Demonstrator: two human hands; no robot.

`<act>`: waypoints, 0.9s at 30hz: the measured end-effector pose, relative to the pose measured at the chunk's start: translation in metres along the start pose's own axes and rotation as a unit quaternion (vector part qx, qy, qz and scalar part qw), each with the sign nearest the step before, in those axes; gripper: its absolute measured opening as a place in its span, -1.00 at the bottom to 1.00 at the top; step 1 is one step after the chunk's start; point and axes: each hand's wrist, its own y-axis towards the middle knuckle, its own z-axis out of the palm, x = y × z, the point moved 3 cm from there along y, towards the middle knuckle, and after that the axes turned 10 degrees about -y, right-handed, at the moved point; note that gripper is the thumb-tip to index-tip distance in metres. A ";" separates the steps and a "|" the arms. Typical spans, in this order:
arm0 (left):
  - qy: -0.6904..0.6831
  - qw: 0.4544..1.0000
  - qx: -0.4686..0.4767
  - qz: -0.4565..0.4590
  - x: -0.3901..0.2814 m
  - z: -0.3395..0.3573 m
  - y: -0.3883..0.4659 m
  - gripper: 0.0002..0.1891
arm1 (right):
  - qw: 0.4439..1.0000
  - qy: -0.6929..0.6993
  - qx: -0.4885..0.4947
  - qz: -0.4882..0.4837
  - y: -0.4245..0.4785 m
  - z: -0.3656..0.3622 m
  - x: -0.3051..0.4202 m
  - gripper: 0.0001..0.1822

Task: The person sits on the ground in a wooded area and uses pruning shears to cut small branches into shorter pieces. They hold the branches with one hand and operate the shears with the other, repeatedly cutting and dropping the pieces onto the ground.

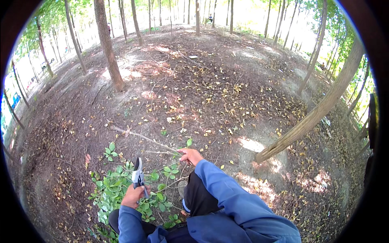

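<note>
My left hand (133,194) is wrapped around the handles of a pair of pruning shears (138,176), whose head points up and away from me. Leafy green cuttings (117,183) lie on the ground beneath and beside that hand. Out in front of my right knee, my right hand (191,156) grips a thin bare branch (149,139) near its lower end. The branch stretches from my fingers toward the upper left, over the soil. A few green leaves (171,171) on thin stems show just below the right hand.
A leaning tree trunk (316,117) rises at my right, and a straight trunk (108,48) stands ahead on the left. Dry sticks (191,60) and fallen yellow leaves (231,106) litter the soil. My bent knee (200,191) is between my arms. A distant person (210,18) is among the trees.
</note>
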 end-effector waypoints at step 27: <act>0.080 0.996 -0.014 0.048 0.036 0.071 0.042 -0.75 | 0.970 -0.224 -0.097 0.002 -0.014 -0.014 0.011 -0.46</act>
